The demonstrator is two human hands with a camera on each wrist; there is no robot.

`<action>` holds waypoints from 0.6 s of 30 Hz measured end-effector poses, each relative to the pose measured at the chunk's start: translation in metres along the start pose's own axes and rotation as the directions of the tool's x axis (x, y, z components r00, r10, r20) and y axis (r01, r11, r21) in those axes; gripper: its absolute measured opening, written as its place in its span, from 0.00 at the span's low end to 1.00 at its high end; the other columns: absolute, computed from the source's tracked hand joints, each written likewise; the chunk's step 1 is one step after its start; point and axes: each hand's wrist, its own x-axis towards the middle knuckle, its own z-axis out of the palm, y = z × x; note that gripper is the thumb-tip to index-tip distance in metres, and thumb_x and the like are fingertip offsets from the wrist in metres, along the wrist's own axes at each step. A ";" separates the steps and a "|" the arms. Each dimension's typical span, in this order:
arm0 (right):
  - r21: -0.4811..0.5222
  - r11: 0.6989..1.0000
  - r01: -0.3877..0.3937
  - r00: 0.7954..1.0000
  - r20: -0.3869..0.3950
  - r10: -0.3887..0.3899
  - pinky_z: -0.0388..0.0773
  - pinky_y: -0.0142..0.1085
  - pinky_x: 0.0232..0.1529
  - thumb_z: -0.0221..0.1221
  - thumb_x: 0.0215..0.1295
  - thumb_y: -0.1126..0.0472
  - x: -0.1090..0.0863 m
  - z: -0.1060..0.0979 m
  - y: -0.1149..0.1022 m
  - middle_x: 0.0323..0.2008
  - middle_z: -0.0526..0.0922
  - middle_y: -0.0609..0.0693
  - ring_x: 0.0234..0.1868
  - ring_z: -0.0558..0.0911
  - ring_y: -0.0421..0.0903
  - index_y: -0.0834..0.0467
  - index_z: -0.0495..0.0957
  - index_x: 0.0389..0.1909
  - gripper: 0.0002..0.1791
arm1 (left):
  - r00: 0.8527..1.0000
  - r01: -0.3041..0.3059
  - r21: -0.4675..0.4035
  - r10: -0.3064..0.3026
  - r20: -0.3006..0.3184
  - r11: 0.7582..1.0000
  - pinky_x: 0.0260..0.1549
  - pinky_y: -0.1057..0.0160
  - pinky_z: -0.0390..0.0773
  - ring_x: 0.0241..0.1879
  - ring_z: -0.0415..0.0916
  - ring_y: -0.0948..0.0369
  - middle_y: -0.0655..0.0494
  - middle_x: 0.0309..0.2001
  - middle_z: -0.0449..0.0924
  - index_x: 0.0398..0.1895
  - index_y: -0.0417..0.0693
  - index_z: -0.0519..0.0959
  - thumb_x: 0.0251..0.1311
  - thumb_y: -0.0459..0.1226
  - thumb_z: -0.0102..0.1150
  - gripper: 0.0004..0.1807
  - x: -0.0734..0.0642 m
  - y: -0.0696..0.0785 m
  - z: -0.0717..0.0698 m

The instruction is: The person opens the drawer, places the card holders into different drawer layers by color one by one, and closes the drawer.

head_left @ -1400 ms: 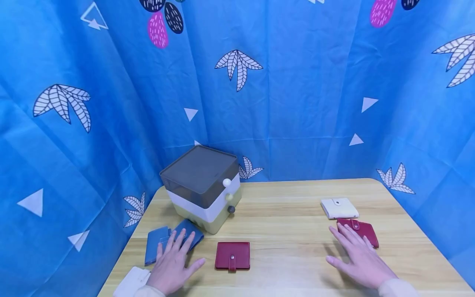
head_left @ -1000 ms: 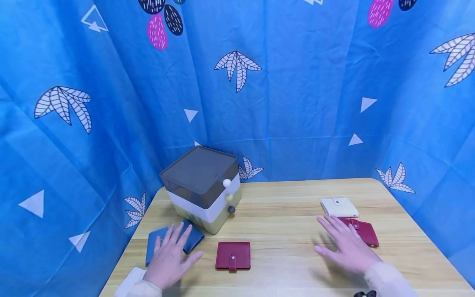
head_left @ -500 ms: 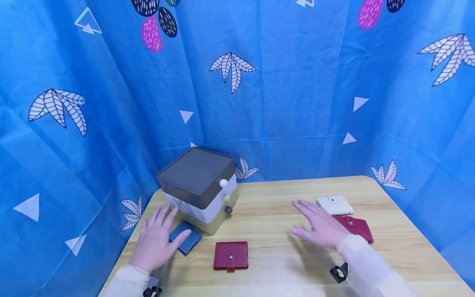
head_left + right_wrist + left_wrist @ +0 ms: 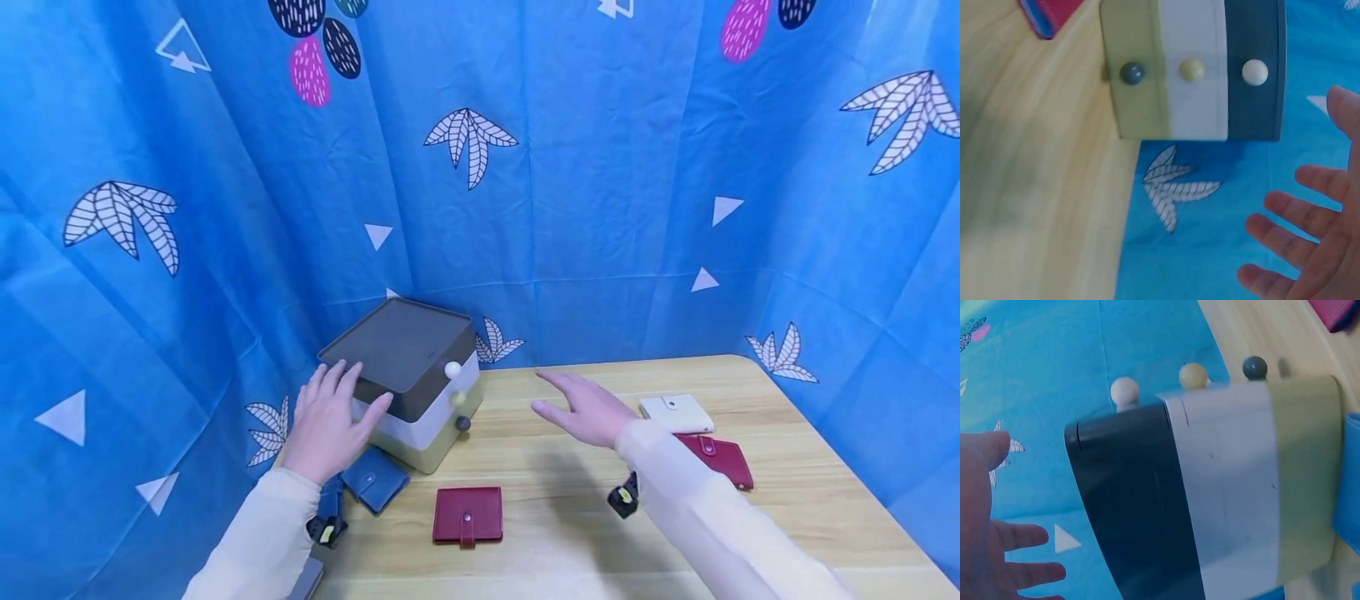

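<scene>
A small three-drawer storage box [image 4: 408,375], dark on top, white in the middle and olive below, stands at the back left of the table. Its round knobs [image 4: 1192,70] face right. My left hand [image 4: 326,425] hovers by the box's left side with fingers spread, and a gap shows between them in the left wrist view. My right hand [image 4: 588,408] is raised to the right of the box, fingers straight, holding nothing. Blue wallets [image 4: 375,479] lie before the box, one partly hidden by my left wrist. A dark red wallet [image 4: 467,515] lies at front centre.
At the right, a white wallet [image 4: 677,414] lies next to another dark red wallet [image 4: 716,461], which my right sleeve partly covers. Part of a pale item [image 4: 307,577] shows beside my left sleeve. A blue patterned curtain [image 4: 600,208] surrounds the wooden table [image 4: 540,533].
Both hands have risen from above the wallets and moved forward to the box's sides, the right hand also swinging left. The box and wallets stay put; the view shifted slightly.
</scene>
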 end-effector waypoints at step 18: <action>-0.117 0.984 0.138 0.989 0.071 -0.130 0.62 0.47 0.66 0.48 0.68 0.34 0.094 -0.019 -0.081 0.70 0.63 0.53 0.70 0.62 0.50 0.51 0.61 0.72 0.37 | 0.995 0.028 0.059 -0.034 0.093 0.998 0.59 0.26 0.44 0.70 0.45 0.37 0.38 0.71 0.56 0.70 0.45 0.63 0.60 0.70 0.40 0.47 0.032 0.031 0.027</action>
